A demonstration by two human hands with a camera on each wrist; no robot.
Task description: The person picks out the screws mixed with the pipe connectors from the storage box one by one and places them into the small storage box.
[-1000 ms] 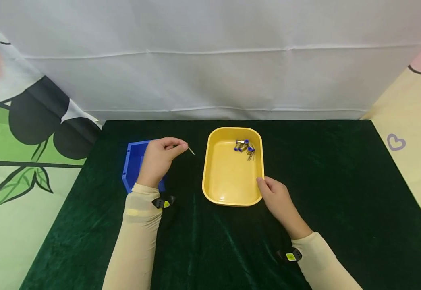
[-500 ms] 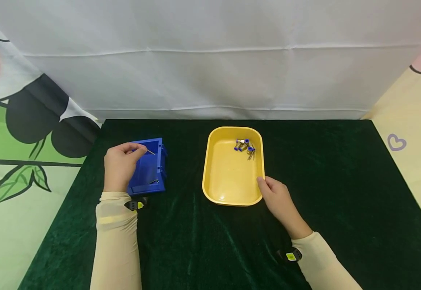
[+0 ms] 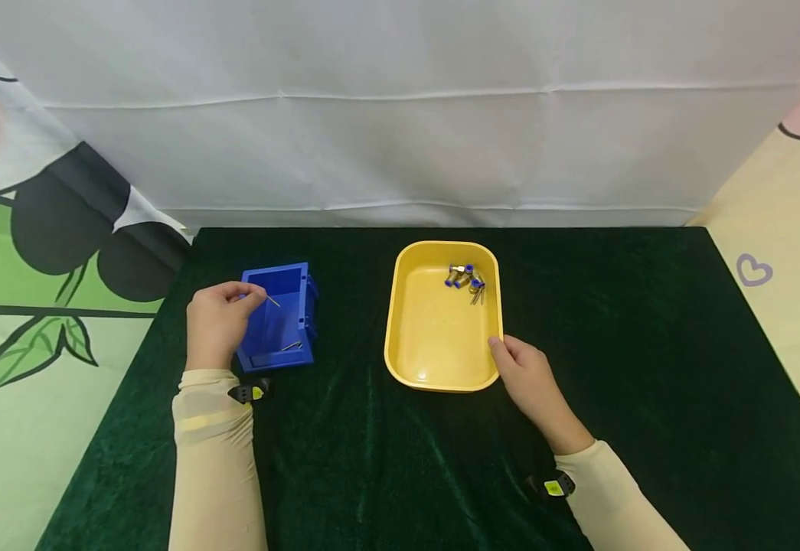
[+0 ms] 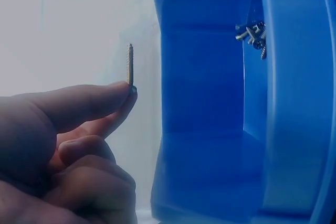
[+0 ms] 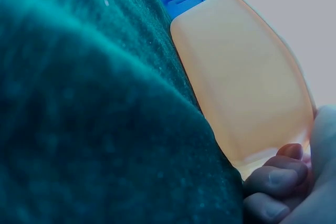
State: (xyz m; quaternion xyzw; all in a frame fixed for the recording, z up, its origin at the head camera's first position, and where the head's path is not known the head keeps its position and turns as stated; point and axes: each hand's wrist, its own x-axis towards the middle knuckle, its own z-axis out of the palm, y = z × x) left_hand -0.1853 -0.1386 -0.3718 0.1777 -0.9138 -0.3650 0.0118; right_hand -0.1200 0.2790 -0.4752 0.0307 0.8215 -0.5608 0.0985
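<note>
My left hand (image 3: 219,325) pinches a screw (image 4: 130,66) between thumb and forefinger, its threaded end pointing away from the fingertips. The hand is at the left side of the blue bin (image 3: 272,317), and the screw overlaps the bin's inside in the head view. Several screws (image 4: 254,36) lie together in the bin, against one wall. My right hand (image 3: 527,383) grips the right rim of the yellow tray (image 3: 434,337), thumb over the edge and fingers curled underneath outside. Brass fittings with blue ends (image 3: 462,275) and a few screws (image 3: 478,295) lie in the tray's far right corner.
A dark green velvet cloth (image 3: 400,467) covers the table under both containers. Behind it hangs a white curtain (image 3: 400,153). The tray stands to the right of the bin, with a strip of cloth between them.
My left hand has moved left with the screw, from between the containers to the bin's left side, uncovering the bin's inside. The right hand and the tray have stayed put.
</note>
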